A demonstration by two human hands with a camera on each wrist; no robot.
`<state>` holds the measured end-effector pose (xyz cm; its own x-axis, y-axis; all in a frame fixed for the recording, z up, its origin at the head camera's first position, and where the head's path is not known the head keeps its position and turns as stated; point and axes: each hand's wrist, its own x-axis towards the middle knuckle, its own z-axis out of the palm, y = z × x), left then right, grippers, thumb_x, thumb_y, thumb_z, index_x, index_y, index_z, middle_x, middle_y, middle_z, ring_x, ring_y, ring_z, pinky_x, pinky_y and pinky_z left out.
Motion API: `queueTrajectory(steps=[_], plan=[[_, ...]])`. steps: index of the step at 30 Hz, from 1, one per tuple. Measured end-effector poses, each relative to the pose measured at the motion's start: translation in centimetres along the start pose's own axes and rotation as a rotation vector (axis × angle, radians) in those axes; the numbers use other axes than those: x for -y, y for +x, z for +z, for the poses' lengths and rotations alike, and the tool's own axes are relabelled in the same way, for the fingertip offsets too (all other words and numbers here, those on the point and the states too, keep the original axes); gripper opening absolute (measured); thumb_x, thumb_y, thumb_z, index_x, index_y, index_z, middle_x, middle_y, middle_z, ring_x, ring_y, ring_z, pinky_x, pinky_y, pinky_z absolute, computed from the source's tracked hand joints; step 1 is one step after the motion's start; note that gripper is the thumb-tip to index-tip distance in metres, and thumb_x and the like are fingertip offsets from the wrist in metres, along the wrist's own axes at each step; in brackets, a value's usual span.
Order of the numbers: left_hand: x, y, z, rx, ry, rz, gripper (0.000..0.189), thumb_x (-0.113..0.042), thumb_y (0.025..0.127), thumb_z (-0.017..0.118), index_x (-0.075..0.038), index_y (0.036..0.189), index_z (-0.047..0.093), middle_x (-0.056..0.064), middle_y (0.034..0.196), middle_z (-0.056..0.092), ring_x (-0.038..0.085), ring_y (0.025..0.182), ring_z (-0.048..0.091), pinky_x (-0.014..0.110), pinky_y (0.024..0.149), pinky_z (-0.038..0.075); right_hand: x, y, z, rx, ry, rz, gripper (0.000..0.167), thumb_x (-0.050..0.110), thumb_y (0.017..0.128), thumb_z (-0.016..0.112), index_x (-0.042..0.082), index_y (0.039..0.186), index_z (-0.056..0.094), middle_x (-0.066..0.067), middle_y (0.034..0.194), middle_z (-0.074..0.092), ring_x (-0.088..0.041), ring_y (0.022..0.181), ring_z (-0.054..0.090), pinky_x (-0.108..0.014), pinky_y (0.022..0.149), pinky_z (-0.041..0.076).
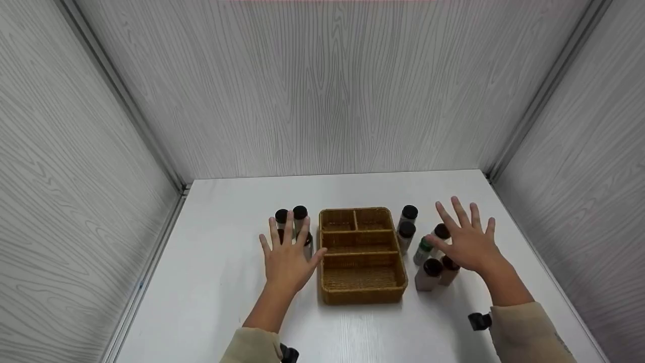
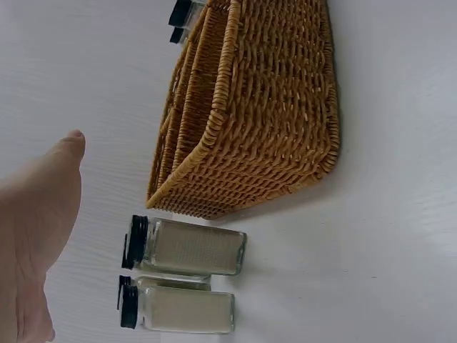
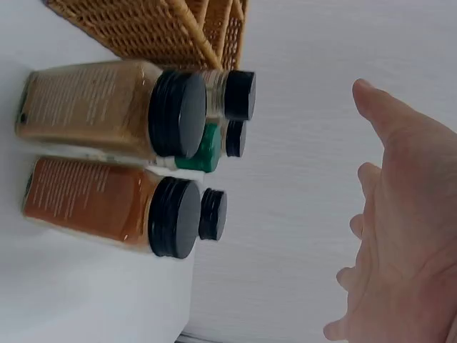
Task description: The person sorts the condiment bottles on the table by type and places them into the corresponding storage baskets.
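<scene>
My left hand point(image 1: 288, 263), its fingers spread, hovers over several black-capped spice jars point(image 1: 300, 214) left of the wicker basket point(image 1: 363, 296). It holds nothing. My right hand point(image 1: 471, 246) is spread in the same way above and beside the jars on the right, also holding nothing. Nearest to it are a green-capped jar point(image 1: 423, 250), a jar of tan powder point(image 3: 93, 107) and a jar of reddish-brown powder point(image 3: 89, 200). In the left wrist view, glass jars of pale contents point(image 2: 196, 246) stand beside the basket. My left hand partly hides the left jars in the head view.
The basket has two small compartments at the back and two wider ones in front. Two black-capped jars point(image 1: 406, 231) stand close to its right side. Grey wood-grain panels point(image 1: 322, 91) enclose the white table point(image 1: 221, 302) at the back and both sides.
</scene>
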<state>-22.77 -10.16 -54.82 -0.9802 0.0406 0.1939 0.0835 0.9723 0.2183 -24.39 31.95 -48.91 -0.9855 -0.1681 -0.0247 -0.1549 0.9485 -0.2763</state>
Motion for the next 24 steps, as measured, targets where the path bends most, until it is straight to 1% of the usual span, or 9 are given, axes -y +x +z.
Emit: queueTrajectory(steps=[3,5,10,12,14,16,18,21,24], plan=[[-0.1,-1.2,0.8,-0.039,-0.018,0.023,0.087,-0.078,0.101,0.051,-0.037,0.174,0.025,0.005,0.185,0.011,0.048,0.170,0.009,0.076,0.129,0.023,-1.1,-0.3,-0.1,0.021,0.067,-0.006,0.092,0.071,0.107,0.050,0.032,0.176,0.004,-0.013,0.185,-0.011,-0.058,0.165,-0.012,-0.090,0.119,-0.010],[-0.1,-1.9,1.4,-0.069,-0.050,0.035,0.084,-0.075,0.102,0.054,-0.034,0.172,0.031,0.006,0.185,0.013,0.047,0.169,0.015,0.074,0.128,0.028,-1.9,-0.6,-0.1,0.029,0.113,-0.010,0.092,0.067,0.107,0.053,0.032,0.176,0.002,-0.014,0.185,-0.010,-0.059,0.165,-0.011,-0.090,0.120,-0.008],[-0.2,-3.4,2.4,-0.133,-0.146,0.043,0.077,-0.067,0.103,0.059,-0.028,0.167,0.041,0.009,0.177,0.029,0.042,0.160,0.036,0.066,0.123,0.038,-3.9,-1.2,0.3,0.028,0.218,-0.029,0.097,0.059,0.108,0.060,0.028,0.177,0.000,-0.018,0.184,-0.006,-0.063,0.163,-0.004,-0.090,0.120,0.002],[-0.2,-3.8,2.8,-0.135,-0.197,0.035,0.075,-0.063,0.103,0.062,-0.027,0.166,0.043,0.010,0.172,0.035,0.041,0.155,0.041,0.063,0.121,0.042,-4.6,-1.4,0.6,0.025,0.264,-0.042,0.098,0.055,0.108,0.063,0.028,0.176,-0.002,-0.021,0.183,-0.004,-0.064,0.163,0.001,-0.089,0.120,0.008],[-0.1,-4.1,3.1,-0.115,-0.263,0.025,0.074,-0.060,0.103,0.064,-0.026,0.166,0.043,0.010,0.169,0.037,0.039,0.153,0.043,0.060,0.120,0.045,-5.2,-1.7,0.9,0.028,0.313,-0.055,0.099,0.051,0.108,0.064,0.027,0.176,-0.003,-0.024,0.182,-0.002,-0.064,0.163,0.005,-0.088,0.120,0.014],[-0.1,-4.4,3.4,-0.079,-0.338,0.017,0.074,-0.055,0.103,0.067,-0.025,0.166,0.042,0.010,0.168,0.037,0.037,0.153,0.045,0.058,0.118,0.049,-5.9,-1.9,1.3,0.034,0.354,-0.063,0.100,0.049,0.108,0.065,0.028,0.176,-0.005,-0.028,0.181,0.001,-0.063,0.162,0.009,-0.087,0.119,0.019],[0.1,-4.7,3.9,-0.030,-0.428,0.011,0.074,-0.052,0.104,0.068,-0.026,0.167,0.040,0.009,0.168,0.035,0.035,0.152,0.047,0.056,0.116,0.052,-6.4,-2.1,1.7,0.040,0.389,-0.070,0.100,0.046,0.109,0.066,0.028,0.176,-0.005,-0.031,0.180,0.005,-0.063,0.162,0.011,-0.086,0.120,0.021],[0.3,-4.9,4.6,0.037,-0.591,0.007,0.074,-0.049,0.106,0.068,-0.024,0.168,0.037,0.008,0.168,0.033,0.035,0.153,0.048,0.054,0.117,0.052,-6.9,-2.3,2.3,0.034,0.429,-0.075,0.097,0.043,0.109,0.066,0.026,0.177,-0.002,-0.033,0.177,0.015,-0.063,0.161,0.015,-0.085,0.119,0.023],[0.6,-5.0,5.4,0.098,-0.774,0.000,0.076,-0.050,0.106,0.067,-0.019,0.169,0.035,0.011,0.168,0.033,0.039,0.153,0.046,0.057,0.118,0.051,-7.2,-2.4,2.9,0.028,0.491,-0.070,0.090,0.039,0.110,0.065,0.019,0.177,0.007,-0.034,0.175,0.023,-0.064,0.159,0.021,-0.085,0.118,0.026]])
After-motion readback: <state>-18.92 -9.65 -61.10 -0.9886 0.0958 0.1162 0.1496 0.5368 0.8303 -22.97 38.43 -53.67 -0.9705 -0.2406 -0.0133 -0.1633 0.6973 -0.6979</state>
